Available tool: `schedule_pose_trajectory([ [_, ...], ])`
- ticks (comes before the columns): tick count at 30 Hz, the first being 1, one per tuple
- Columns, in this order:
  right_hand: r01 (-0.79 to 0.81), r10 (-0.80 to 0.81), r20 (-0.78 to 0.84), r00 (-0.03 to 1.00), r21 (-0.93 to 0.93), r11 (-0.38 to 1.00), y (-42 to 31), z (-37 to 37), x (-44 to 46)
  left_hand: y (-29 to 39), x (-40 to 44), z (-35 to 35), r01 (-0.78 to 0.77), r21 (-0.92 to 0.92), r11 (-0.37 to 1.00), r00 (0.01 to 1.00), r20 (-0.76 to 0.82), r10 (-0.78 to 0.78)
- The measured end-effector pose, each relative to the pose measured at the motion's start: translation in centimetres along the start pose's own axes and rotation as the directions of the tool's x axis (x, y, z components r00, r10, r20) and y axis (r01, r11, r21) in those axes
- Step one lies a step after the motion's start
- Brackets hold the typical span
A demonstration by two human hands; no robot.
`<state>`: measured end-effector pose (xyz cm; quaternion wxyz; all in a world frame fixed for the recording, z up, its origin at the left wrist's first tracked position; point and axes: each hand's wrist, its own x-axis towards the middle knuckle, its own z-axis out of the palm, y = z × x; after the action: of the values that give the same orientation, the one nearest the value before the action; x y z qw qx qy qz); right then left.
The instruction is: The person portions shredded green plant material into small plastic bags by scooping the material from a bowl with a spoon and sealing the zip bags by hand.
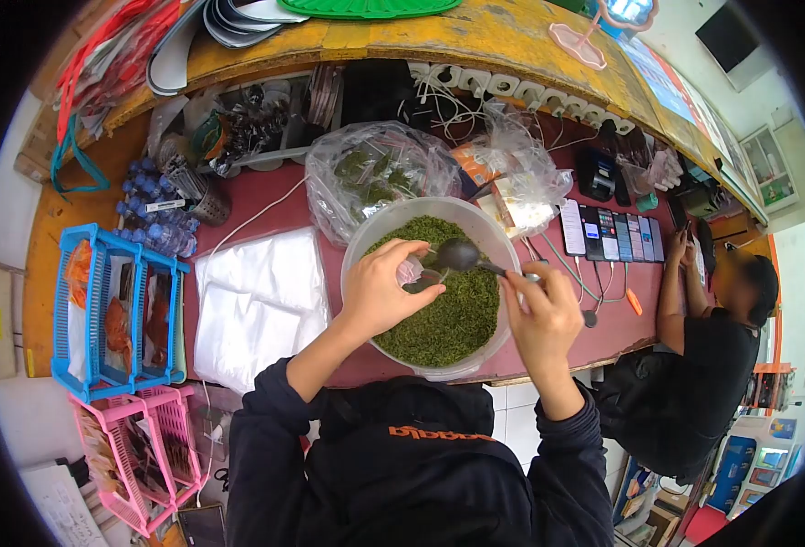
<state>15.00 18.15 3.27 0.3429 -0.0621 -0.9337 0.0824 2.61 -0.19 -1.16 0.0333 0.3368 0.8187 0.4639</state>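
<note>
A large translucent tub (359, 239) in front of me holds a mass of chopped green herb-like material (448, 319). Over its left side my left hand (386, 290) pinches the mouth of a small clear plastic bag (409, 271). My right hand (543, 314) grips the handle of a dark spoon (458, 254), whose bowl is beside the bag's opening, above the green material. Whether the spoon's bowl carries anything is hard to make out. Behind the tub stands a big clear plastic bag (375, 169) with small packets of green inside.
Stacked white plastic bags (261, 283) lie left of the tub, near blue baskets (102, 314) and a pink basket (143, 456). Several phones (608, 235) with cables lie to the right. A person in black (708, 365) sits at the far right. A yellow shelf (357, 41) overhangs the table.
</note>
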Motion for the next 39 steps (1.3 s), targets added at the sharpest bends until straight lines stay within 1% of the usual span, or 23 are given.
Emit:
schedule_pose_trajectory([
  [3,-0.111,0.111,0.004,0.994,0.017,0.994,0.9,-1.8,1.0,0.2,-0.5,-0.4,0.032,0.089,0.996,0.995,-0.102,-0.023],
  [4,-0.101,0.096,0.095,0.991,0.042,0.994,1.1,-2.7,1.5,0.1,-0.7,-0.2,0.033,0.090,0.995,0.995,-0.102,-0.024],
  [6,-0.131,0.083,0.271,0.959,0.166,0.977,0.7,-2.7,2.2,-0.2,-1.0,0.6,0.000,0.180,0.984,0.967,-0.252,0.046],
  [8,-0.079,-0.042,0.295,0.954,0.387,0.919,-1.1,0.2,2.5,0.3,-1.4,1.5,-0.045,0.199,0.979,0.960,-0.261,0.097],
  [9,-0.066,-0.077,0.315,0.946,0.418,0.906,-1.9,2.2,2.2,0.6,-1.7,1.8,-0.085,0.218,0.972,0.951,-0.272,0.144],
  [12,0.019,-0.158,0.329,0.931,0.389,0.921,-1.0,5.3,1.6,0.6,-1.4,-0.1,-0.093,0.211,0.973,0.975,-0.177,0.132],
  [13,0.025,-0.197,0.330,0.923,0.461,0.887,-0.4,5.1,1.6,0.0,-1.2,-1.1,-0.113,0.188,0.976,0.981,-0.135,0.140],
  [14,0.023,-0.231,0.331,0.915,0.530,0.848,-0.2,5.0,1.4,-1.5,-0.8,-1.6,-0.177,0.037,0.983,0.979,-0.094,0.180],
  [15,0.020,-0.230,0.331,0.915,0.533,0.846,-0.2,4.7,1.3,-2.7,-0.8,-1.9,-0.175,0.039,0.984,0.980,-0.092,0.178],
  [17,-0.047,-0.216,0.340,0.915,0.623,0.781,-0.3,3.7,1.6,-4.2,-0.4,-2.2,-0.015,-0.442,0.897,0.975,0.194,0.112],
  [18,-0.193,-0.057,0.325,0.944,0.684,0.703,-1.0,3.4,1.6,-2.7,-0.3,-2.6,0.096,-0.511,0.854,0.980,0.197,0.007],
  [19,-0.192,-0.058,0.326,0.944,0.683,0.704,-0.8,3.5,1.2,-2.5,-0.5,-2.4,0.096,-0.513,0.853,0.981,0.195,0.008],
  [21,-0.610,0.167,0.609,0.775,0.653,0.449,-0.4,3.9,0.3,-2.2,-0.8,-1.9,0.114,-0.638,0.762,0.992,0.121,-0.047],
  [22,-0.672,0.161,0.666,0.728,0.647,0.359,-0.6,3.7,0.4,-2.2,-0.9,-1.8,0.114,-0.640,0.760,0.991,0.124,-0.044],
  [23,-0.671,0.163,0.665,0.729,0.647,0.361,-0.5,3.7,0.1,-2.1,-1.0,-1.7,0.136,-0.640,0.757,0.989,0.126,-0.072],
  [25,-0.575,0.125,0.566,0.815,0.765,0.289,-0.6,3.9,-0.5,-1.8,-1.4,-1.9,0.162,-0.637,0.754,0.986,0.126,-0.105],
  [27,-0.560,0.122,0.557,0.822,0.750,0.352,-0.9,3.6,-0.2,-1.2,-1.6,-1.8,0.129,-0.602,0.788,0.990,0.119,-0.071],
  [29,-0.471,0.075,0.506,0.859,0.726,0.502,-2.0,3.6,0.1,-0.5,-1.6,-1.4,0.103,-0.591,0.800,0.993,0.113,-0.045],
  [32,-0.374,0.076,0.396,0.915,0.765,0.525,-3.1,3.9,0.1,0.5,-1.6,-1.4,-0.038,-0.552,0.833,0.997,0.032,0.067],
  [33,-0.305,0.062,0.325,0.944,0.779,0.548,-3.2,3.7,0.2,0.8,-1.5,-1.9,-0.038,-0.552,0.833,0.997,0.030,0.065],
  [37,-0.272,0.090,0.274,0.957,0.753,0.599,-2.4,2.0,0.3,0.9,0.1,-4.0,-0.049,-0.483,0.874,0.999,-0.045,0.031],
  [38,-0.327,0.168,0.282,0.945,0.760,0.562,-1.7,1.8,0.0,-0.3,0.9,-3.9,-0.068,-0.469,0.881,0.986,-0.167,-0.013],
  [39,-0.380,0.243,0.294,0.924,0.765,0.520,-1.0,1.7,-0.3,-2.0,2.7,-4.9,-0.180,-0.403,0.897,0.953,-0.297,0.058],
])
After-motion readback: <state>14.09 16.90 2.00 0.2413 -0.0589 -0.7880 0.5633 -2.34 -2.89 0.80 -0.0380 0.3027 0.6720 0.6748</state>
